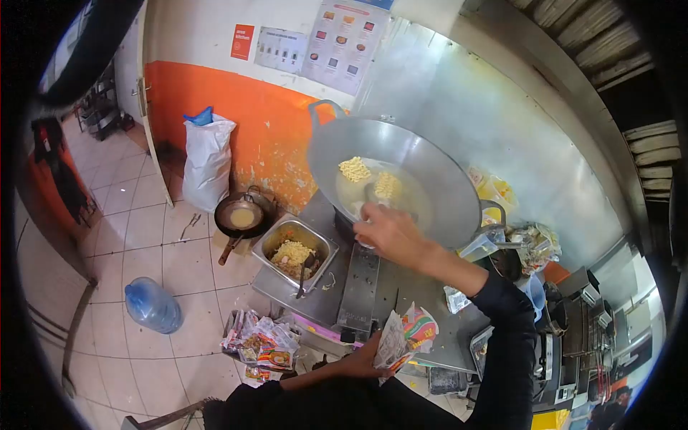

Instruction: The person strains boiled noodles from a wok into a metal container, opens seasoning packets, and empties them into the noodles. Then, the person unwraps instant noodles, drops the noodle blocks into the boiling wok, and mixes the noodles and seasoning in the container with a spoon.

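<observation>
A large metal wok [451, 165] with cloudy liquid sits on the stove. Two blocks of instant noodles lie in it, one noodle block [353, 169] near the left wall and another noodle block [388, 185] closer to the middle. Over the wok's near rim is my right hand [390, 231], its fingers closed; what they hold, if anything, I cannot make out. Low in the view, my left hand [367, 360] grips instant noodle packets [408, 335] with white, green and red print.
Left of the stove, a steel pan [333, 247] holds cooked noodles and a dark ladle [304, 274]. Below is a box of torn wrappers [261, 340]. A water jug [153, 306], a small wok [242, 217] and a white sack [208, 161] stand on the floor.
</observation>
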A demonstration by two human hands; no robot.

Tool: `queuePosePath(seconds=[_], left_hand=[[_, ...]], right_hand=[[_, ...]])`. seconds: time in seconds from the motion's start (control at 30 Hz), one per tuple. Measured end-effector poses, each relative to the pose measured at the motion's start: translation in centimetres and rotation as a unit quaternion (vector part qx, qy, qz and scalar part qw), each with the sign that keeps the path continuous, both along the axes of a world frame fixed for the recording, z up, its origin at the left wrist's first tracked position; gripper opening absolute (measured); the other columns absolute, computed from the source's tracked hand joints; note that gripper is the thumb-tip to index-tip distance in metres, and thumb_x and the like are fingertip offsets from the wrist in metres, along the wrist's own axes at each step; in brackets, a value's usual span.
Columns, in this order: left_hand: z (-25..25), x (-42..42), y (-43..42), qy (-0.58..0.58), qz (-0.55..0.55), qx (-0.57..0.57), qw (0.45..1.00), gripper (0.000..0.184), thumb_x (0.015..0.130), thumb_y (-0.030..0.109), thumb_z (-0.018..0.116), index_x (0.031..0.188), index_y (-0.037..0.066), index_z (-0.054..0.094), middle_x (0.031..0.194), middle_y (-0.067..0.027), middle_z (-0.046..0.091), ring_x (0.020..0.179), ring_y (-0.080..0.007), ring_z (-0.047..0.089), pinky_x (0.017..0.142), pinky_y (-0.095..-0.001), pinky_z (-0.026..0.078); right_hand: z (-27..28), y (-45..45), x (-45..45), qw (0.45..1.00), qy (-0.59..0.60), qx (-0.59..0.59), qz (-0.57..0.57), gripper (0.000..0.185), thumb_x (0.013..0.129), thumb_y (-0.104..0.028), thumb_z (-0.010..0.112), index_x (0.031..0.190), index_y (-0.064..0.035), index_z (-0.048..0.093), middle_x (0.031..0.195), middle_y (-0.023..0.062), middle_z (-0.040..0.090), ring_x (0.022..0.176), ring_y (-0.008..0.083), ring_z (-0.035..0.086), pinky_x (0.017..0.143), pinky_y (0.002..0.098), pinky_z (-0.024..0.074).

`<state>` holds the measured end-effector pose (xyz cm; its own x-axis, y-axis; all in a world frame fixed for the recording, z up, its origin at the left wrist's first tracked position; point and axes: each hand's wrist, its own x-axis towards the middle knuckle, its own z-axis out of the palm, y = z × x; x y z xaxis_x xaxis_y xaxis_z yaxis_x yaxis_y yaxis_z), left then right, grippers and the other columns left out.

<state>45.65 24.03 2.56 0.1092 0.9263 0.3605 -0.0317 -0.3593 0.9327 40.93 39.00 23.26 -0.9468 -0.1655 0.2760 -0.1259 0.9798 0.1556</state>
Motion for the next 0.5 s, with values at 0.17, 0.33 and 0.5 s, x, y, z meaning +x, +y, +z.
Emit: queuePosePath(seconds=[0.17, 0.33, 0.5], left_hand=[[1.0, 0.7, -1.7, -0.087, -0.021, -0.006, 0.996, 0.097, 0.059, 0.038, 0.066, 0.121, -0.003, 0.003, 0.12, -0.019, 0.019, 0.115, -0.0265, 0.019, 0.094, -0.0345, 0.017], [0.9, 1.4, -2.0, -0.084, -0.04, -0.002, 0.996, 0.096, 0.059, 0.037, 0.066, 0.121, -0.003, 0.005, 0.118, -0.0184, 0.022, 0.113, -0.0257, 0.022, 0.093, -0.0344, 0.018], [1.4, 1.9, -2.6, -0.089, -0.06, 0.002, 0.994, 0.094, 0.059, 0.036, 0.066, 0.121, -0.002, 0.007, 0.116, -0.0177, 0.025, 0.111, -0.025, 0.025, 0.092, -0.0342, 0.019]], right_hand=[[6.6, 2.6, 4.8, 0.836, 0.0, -0.483, -0.26, 0.01, 0.073, -0.011, 0.053, 0.078, -0.002, 0.051, 0.081, 0.0062, 0.055, 0.074, 0.0181, 0.056, 0.063, 0.0265, 0.0453], [8.5, 9.4, 9.8, 0.74, 0.27, -0.578, -0.211, 0.017, 0.073, -0.011, 0.054, 0.07, 0.0046, 0.048, 0.075, 0.0119, 0.055, 0.062, 0.0166, 0.057, 0.058, 0.0221, 0.0475], [11.5, 8.2, 11.1, 0.801, 0.303, -0.459, -0.237, 0.021, 0.076, -0.01, 0.049, 0.061, 0.0005, 0.037, 0.066, 0.0145, 0.052, 0.062, 0.0202, 0.058, 0.054, 0.0236, 0.0485]])
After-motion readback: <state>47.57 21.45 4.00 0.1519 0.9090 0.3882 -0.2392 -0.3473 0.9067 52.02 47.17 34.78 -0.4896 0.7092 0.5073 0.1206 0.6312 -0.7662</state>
